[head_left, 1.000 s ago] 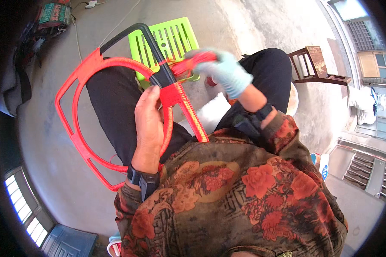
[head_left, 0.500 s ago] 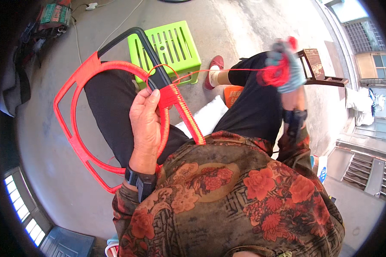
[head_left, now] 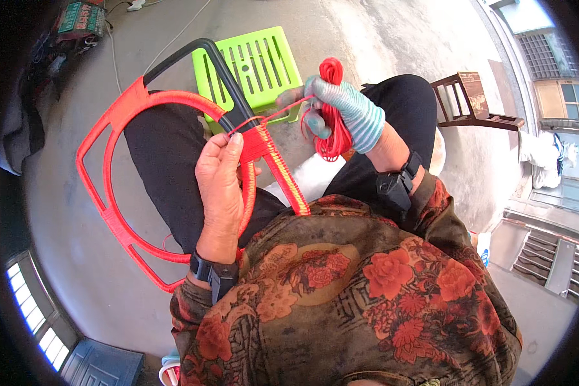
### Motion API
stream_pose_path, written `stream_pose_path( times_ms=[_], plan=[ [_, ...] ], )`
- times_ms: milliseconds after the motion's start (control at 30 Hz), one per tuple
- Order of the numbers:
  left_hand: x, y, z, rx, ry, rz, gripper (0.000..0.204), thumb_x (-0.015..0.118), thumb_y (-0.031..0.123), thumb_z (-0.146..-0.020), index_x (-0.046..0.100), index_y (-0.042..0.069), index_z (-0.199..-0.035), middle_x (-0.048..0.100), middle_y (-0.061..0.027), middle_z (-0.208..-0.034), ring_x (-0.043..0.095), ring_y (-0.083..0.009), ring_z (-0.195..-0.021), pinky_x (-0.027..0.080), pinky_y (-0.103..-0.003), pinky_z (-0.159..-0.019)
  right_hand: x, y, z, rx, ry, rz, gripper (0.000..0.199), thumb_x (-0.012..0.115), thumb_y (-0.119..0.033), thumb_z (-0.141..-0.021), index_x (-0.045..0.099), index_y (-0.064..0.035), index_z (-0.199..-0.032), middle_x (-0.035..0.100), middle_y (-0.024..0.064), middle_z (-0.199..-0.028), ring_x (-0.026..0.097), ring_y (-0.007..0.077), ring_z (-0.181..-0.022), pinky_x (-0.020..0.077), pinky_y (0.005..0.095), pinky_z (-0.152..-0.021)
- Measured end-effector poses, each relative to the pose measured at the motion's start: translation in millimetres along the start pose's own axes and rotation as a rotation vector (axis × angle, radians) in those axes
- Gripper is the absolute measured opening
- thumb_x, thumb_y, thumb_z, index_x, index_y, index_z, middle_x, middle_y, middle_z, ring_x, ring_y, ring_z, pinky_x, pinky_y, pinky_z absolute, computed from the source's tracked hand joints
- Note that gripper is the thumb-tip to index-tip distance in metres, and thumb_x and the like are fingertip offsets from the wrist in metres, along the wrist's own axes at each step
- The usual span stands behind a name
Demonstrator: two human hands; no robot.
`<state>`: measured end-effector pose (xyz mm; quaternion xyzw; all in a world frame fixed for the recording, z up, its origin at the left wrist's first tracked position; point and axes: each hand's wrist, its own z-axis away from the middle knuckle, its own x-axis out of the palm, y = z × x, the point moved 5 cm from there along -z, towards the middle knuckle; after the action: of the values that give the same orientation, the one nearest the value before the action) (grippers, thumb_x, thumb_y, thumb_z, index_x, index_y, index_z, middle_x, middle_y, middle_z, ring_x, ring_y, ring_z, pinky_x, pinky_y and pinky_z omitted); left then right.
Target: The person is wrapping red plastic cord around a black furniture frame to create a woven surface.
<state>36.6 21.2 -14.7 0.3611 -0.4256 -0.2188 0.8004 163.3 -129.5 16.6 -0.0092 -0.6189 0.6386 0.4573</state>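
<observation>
Presently, cord to frame: I find the glossy, thin-stranded red cord bundle [head_left: 333,125] to the right of the red-wrapped ring frame [head_left: 174,98] and apart from it, one slim red strand [head_left: 283,112] bridging the gap.
Strand line: It leaves the bundle's near-left side, slants down and left, nearly straight, then bends at the wrapped corner close by the left thumb.
Long axes: The bundle stands roughly upright in my view; the smooth, bare black bar [head_left: 230,77] slants from far left to near right, and the ribbed red bar [head_left: 285,177] carries on along that slant toward the torso.
Left hand: I see the ungloved left hand [head_left: 222,174] closed on the frame at that corner, thumb on top; it is the hand nearer the joint.
Right hand: I see the right hand [head_left: 354,119], in a pale blue-green striped knit glove with greyish fingertips, curled around the bundle; the exact finger hold on the strand I cannot tell.
Wrapping: Close-laid turns, ridged with yellowish glints on the near bar, flatter bands at the joints.
Frame shape: A round hoop set within an angular outer outline.
Support: The frame lies over the black cloth trousers [head_left: 164,161].
Beyond: A lime-green slotted plastic stool [head_left: 283,90], partly hidden by the black bar.
</observation>
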Motion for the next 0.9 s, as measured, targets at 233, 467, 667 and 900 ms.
stream_pose_path(
  times_ms=[233,467,667,900],
  plan=[
    [1,-2,0,-0.064,-0.03,-0.07,0.013,0.057,0.016,-0.091,0.052,0.004,-0.094,0.065,-0.0076,-0.08,0.06,-0.013,-0.055,0.05,-0.024,-0.047,68,-15,19,-0.005,-0.049,0.277,0.031,0.058,-0.032,-0.086,0.047,-0.0082,-0.07,0.047,0.0027,-0.057,0.043,0.0102,-0.045,0.0361,0.0244,-0.044],
    [1,0,-1,-0.028,-0.004,0.005,0.016,0.054,0.021,-0.093,0.053,0.005,-0.094,0.064,-0.0071,-0.077,0.06,-0.0138,-0.053,0.051,-0.026,-0.049,-13,-48,27,-0.134,0.482,0.486,0.04,0.058,-0.037,-0.087,0.058,-0.0013,-0.104,0.059,0.0084,-0.073,0.06,0.0146,-0.059,0.0517,0.0315,-0.053],
    [-1,-1,-2,0.011,0.032,0.026,0.014,0.052,0.019,-0.093,0.054,0.005,-0.096,0.063,-0.0053,-0.086,0.062,-0.0121,-0.073,0.052,-0.028,-0.063,8,-17,48,-0.062,-0.262,1.209,0.025,0.064,-0.018,-0.08,0.064,-0.0043,-0.101,0.066,0.0107,-0.09,0.064,0.0224,-0.073,0.0511,0.0327,-0.069],
    [-13,-13,-10,0.001,0.02,-0.027,0.018,0.05,0.012,-0.093,0.055,0.0,-0.105,0.062,-0.0053,-0.093,0.06,-0.011,-0.08,0.049,-0.025,-0.072,31,53,-16,-0.127,-0.206,1.197,0.041,0.066,-0.021,-0.079,0.054,-0.0053,-0.115,0.065,0.0196,-0.086,0.064,0.0329,-0.078,0.0499,0.0364,-0.068]
  ],
)
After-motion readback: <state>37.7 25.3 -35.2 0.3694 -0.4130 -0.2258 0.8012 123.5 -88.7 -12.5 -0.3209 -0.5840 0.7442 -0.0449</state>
